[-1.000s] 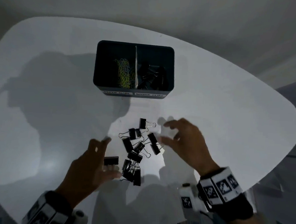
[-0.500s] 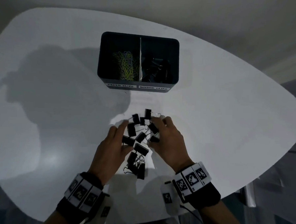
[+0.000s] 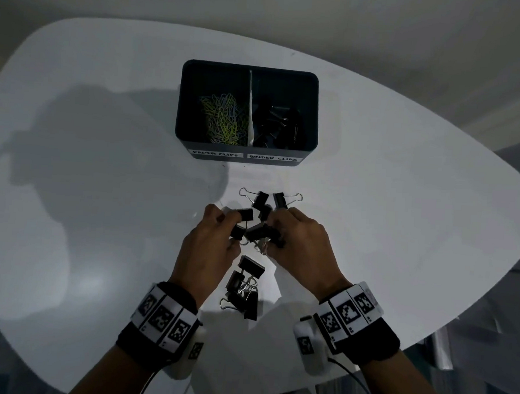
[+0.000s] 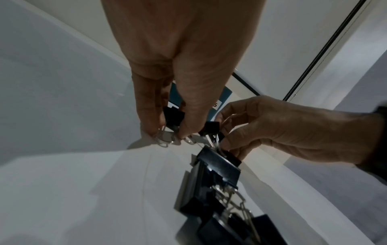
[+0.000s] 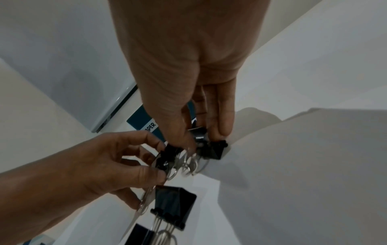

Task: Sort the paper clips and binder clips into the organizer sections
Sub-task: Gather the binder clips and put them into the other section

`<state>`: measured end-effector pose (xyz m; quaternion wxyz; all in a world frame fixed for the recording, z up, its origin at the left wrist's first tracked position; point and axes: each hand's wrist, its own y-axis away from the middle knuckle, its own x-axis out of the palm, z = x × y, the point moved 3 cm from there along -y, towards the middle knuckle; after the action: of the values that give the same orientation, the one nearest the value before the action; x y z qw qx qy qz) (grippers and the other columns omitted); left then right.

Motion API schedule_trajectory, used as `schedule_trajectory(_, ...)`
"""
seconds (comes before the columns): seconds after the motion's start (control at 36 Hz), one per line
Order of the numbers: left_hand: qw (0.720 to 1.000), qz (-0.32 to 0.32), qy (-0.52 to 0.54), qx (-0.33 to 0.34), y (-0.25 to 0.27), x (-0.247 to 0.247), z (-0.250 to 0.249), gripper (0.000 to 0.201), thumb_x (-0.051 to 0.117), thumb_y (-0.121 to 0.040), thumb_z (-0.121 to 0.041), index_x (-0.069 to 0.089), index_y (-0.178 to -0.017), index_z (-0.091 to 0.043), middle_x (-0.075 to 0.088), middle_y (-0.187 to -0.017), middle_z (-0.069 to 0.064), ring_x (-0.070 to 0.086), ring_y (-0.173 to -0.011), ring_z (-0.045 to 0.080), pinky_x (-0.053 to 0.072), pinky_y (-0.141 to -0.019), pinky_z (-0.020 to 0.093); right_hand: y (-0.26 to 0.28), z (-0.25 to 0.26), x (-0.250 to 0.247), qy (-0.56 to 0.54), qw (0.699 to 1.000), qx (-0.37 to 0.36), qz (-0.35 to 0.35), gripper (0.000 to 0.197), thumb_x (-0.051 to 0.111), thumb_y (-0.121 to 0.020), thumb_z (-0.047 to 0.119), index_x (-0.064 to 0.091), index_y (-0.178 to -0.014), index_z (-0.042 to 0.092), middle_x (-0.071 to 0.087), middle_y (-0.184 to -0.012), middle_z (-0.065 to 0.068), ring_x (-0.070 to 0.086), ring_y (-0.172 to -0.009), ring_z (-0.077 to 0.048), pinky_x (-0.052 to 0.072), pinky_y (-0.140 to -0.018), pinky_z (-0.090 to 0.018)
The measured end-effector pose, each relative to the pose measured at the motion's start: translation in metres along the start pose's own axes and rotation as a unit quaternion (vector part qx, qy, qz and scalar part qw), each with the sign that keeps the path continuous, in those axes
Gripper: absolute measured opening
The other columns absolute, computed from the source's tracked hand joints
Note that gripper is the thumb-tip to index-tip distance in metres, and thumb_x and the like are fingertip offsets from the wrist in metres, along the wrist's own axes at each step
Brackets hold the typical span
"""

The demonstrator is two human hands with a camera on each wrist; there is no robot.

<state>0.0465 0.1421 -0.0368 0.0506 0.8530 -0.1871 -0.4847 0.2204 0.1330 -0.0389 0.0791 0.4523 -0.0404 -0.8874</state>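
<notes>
A dark organizer (image 3: 314, 109) stands at the table's far middle, with coloured paper clips (image 3: 223, 118) in its left section and black binder clips (image 3: 276, 122) in its right. Loose black binder clips lie in front of it. My left hand (image 3: 211, 242) pinches binder clips (image 4: 173, 117) between thumb and fingers. My right hand (image 3: 298, 244) pinches other binder clips (image 5: 213, 149) close beside it. Two clips (image 3: 278, 199) lie just beyond my fingers. A tangled bunch (image 3: 245, 289) lies between my wrists.
The white table (image 3: 102, 188) has a curved edge running close on the right and near me. White labels (image 3: 244, 156) on the organizer's front read paper clips and binder clips. A dark floor shows past the table's right edge.
Both hands have come together over the loose pile and curled their fingers round binder clips. One second ago they were spread apart and open.
</notes>
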Motion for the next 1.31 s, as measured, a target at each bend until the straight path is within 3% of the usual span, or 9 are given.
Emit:
schedule_trajectory(0.08, 1.000, -0.002, 0.012, -0.020, -0.002, 0.000, 0.001, 0.039, 0.070, -0.080, -0.013, 0.057, -0.114, -0.026, 0.047, -0.110, -0.001, 0.059, -0.064, 0.017, 0.054, -0.062, 0.033, 0.000, -0.005, -0.005, -0.011, 1.000, 0.000, 0.003, 0.030, 0.076, -0.069, 0.015, 0.061, -0.094, 0.018, 0.063, -0.080, 0.005, 0.060, -0.066, -0.027, 0.048, -0.055, -0.033)
schedule_trajectory(0.19, 0.998, -0.015, 0.044, -0.033, -0.004, -0.004, 0.005, 0.028, 0.071, -0.080, -0.014, 0.058, -0.103, -0.025, 0.047, -0.106, -0.004, 0.059, -0.063, 0.014, 0.049, -0.061, 0.027, -0.001, -0.007, -0.005, -0.022, 0.999, -0.004, 0.030, 0.046, 0.077, -0.075, 0.025, 0.064, -0.119, 0.023, 0.062, -0.105, -0.001, 0.065, -0.083, -0.027, 0.054, -0.067, -0.036)
schedule_trajectory(0.28, 0.997, -0.031, 0.070, -0.028, -0.003, -0.008, 0.004, 0.028, 0.072, -0.080, -0.014, 0.061, -0.102, -0.025, 0.049, -0.104, -0.004, 0.061, -0.066, 0.015, 0.055, -0.065, 0.034, 0.000, -0.004, 0.001, 0.019, 0.998, -0.015, 0.056, 0.048, 0.077, -0.077, 0.032, 0.064, -0.121, 0.024, 0.059, -0.113, 0.000, 0.065, -0.089, -0.025, 0.054, -0.067, -0.034)
schedule_trajectory(0.5, 0.989, -0.102, 0.098, 0.032, -0.018, -0.054, -0.028, 0.028, 0.076, -0.080, -0.020, 0.061, -0.103, -0.019, 0.053, -0.106, 0.000, 0.061, -0.076, 0.003, 0.059, -0.063, 0.029, -0.003, -0.005, 0.005, 0.038, 0.997, -0.005, 0.068, 0.019, 0.070, -0.073, 0.021, 0.054, -0.082, 0.020, 0.057, -0.081, 0.006, 0.056, -0.066, -0.020, 0.047, -0.056, -0.030)
schedule_trajectory(0.72, 0.964, -0.178, 0.172, 0.099, -0.087, -0.105, -0.081, 0.032, 0.069, -0.082, -0.032, 0.062, -0.109, -0.016, 0.058, -0.107, 0.006, 0.064, -0.074, 0.014, 0.056, -0.071, 0.035, -0.008, -0.002, -0.036, -0.108, 0.993, 0.013, -0.034, 0.011, 0.080, -0.071, 0.018, 0.074, -0.079, 0.014, 0.069, -0.071, 0.000, 0.063, -0.060, -0.014, 0.051, -0.058, -0.030)
schedule_trajectory(0.83, 0.957, -0.198, 0.174, 0.122, -0.102, -0.116, -0.086, 0.039, 0.063, -0.090, -0.034, 0.060, -0.122, -0.011, 0.057, -0.110, 0.009, 0.060, -0.070, 0.008, 0.051, -0.073, 0.022, -0.023, 0.009, -0.071, -0.216, 0.972, 0.029, -0.083, 0.013, 0.082, -0.072, 0.012, 0.076, -0.083, 0.017, 0.069, -0.067, 0.007, 0.061, -0.058, -0.003, 0.049, -0.057, -0.020)
schedule_trajectory(0.97, 0.966, -0.228, 0.096, 0.075, -0.083, -0.114, -0.067, 0.020, 0.052, -0.091, -0.030, 0.064, -0.103, -0.019, 0.063, -0.098, -0.003, 0.059, -0.082, 0.012, 0.050, -0.077, 0.035, -0.064, 0.029, -0.112, -0.235, 0.953, 0.028, -0.190, 0.016, 0.078, -0.072, 0.016, 0.074, -0.085, 0.024, 0.070, -0.068, 0.010, 0.059, -0.059, 0.003, 0.050, -0.064, -0.015)
schedule_trajectory(1.17, 0.990, -0.124, 0.056, 0.042, -0.017, -0.063, -0.041, 0.009, 0.062, -0.093, -0.023, 0.062, -0.101, -0.026, 0.066, -0.090, -0.012, 0.064, -0.077, 0.008, 0.056, -0.066, 0.034, -0.116, 0.037, -0.124, -0.191, 0.949, 0.033, -0.247, 0.026, 0.082, -0.071, 0.028, 0.075, -0.094, 0.018, 0.070, -0.077, 0.009, 0.068, -0.071, -0.006, 0.057, -0.074, -0.026)
schedule_trajectory(1.31, 0.997, 0.062, -0.036, -0.019, 0.032, -0.022, -0.034, 0.048, 0.061, -0.084, -0.056, 0.040, -0.123, -0.036, 0.046, -0.116, -0.014, 0.058, -0.096, 0.007, 0.050, -0.069, 0.032, -0.091, 0.023, -0.106, -0.164, 0.945, 0.012, -0.284, 0.024, 0.077, -0.080, 0.025, 0.072, -0.100, 0.013, 0.069, -0.088, -0.002, 0.065, -0.074, -0.011, 0.054, -0.070, -0.023)
